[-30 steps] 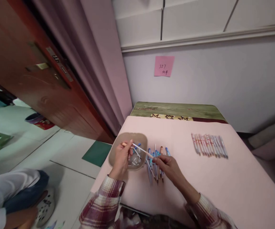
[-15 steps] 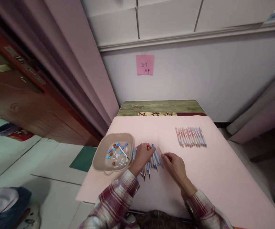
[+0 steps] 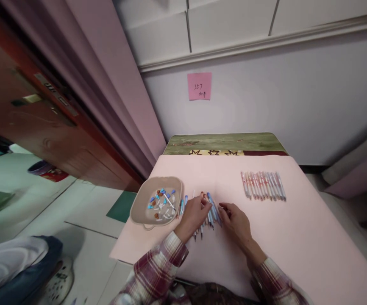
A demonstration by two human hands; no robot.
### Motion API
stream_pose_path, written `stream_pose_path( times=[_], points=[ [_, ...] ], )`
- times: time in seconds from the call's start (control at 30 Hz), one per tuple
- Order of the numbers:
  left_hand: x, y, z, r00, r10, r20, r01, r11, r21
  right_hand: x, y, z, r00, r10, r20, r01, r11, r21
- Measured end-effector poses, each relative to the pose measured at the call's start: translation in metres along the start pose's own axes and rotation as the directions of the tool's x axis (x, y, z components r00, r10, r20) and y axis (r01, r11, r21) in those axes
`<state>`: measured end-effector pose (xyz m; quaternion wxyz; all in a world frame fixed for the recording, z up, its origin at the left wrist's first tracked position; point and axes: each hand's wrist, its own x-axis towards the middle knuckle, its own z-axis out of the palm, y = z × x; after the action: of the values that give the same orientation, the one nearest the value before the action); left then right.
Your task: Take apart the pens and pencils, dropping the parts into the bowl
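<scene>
Left fingers (image 3: 207, 208): over the pens (image 3: 214, 209), grip unclear
Right fingers (image 3: 225, 206): beside them, grip unclear
Basin (image 3: 140, 204): small pieces
Pen row (image 3: 262, 185): far right

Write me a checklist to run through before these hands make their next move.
1. Tub upright on the table: ok.
2. Small pieces gathered inside the tub: ok, those in view.
3. Row of pens on the right clear of both hands: ok.
4. Loose pens by the hands evenly lined up: not ok, their ends are uneven.
5. Left hand clear of the loose pens: not ok, it is over them.
6. Right hand gripping a pen: cannot tell.
</scene>
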<state>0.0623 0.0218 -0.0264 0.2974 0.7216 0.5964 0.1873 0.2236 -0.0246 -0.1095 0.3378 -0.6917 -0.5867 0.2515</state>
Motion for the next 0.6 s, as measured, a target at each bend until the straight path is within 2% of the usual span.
stream_pose_path(
  times=[0.07,0.13,0.23,0.27,0.33,0.4,0.47,0.6],
  points=[
    [-0.006,-0.011,-0.014,0.999,0.036,-0.031,-0.038,0.997,-0.062,0.000,0.002,0.001,1.000,-0.004,-0.002,0.004,1.000,0.010],
    [-0.008,-0.032,-0.038,0.993,0.028,-0.114,-0.039,0.995,-0.092,0.000,0.004,0.002,1.000,0.014,-0.021,-0.013,0.999,0.031],
    [0.000,-0.075,-0.081,0.962,0.016,-0.273,-0.009,1.000,0.027,-0.002,0.007,0.003,0.997,0.053,-0.053,-0.049,0.997,0.060],
    [0.004,-0.088,-0.093,0.963,0.059,-0.263,-0.033,0.994,0.104,-0.002,0.007,0.003,0.996,0.061,-0.059,-0.057,0.997,0.057],
    [0.011,-0.111,-0.109,0.977,0.155,-0.144,-0.120,0.967,0.224,-0.003,0.007,0.004,0.995,0.067,-0.068,-0.064,0.997,0.033],
    [0.015,-0.123,-0.112,0.980,0.196,-0.029,-0.184,0.953,0.241,-0.004,0.007,0.005,0.995,0.062,-0.073,-0.062,0.998,0.007],
    [0.017,-0.126,-0.106,0.975,0.214,0.059,-0.222,0.941,0.254,-0.004,0.006,0.006,0.995,0.057,-0.076,-0.058,0.998,-0.007],
    [0.020,-0.118,-0.095,0.963,0.202,0.180,-0.256,0.894,0.367,-0.006,0.005,0.007,0.995,0.041,-0.092,-0.043,0.999,-0.018]
  ],
)
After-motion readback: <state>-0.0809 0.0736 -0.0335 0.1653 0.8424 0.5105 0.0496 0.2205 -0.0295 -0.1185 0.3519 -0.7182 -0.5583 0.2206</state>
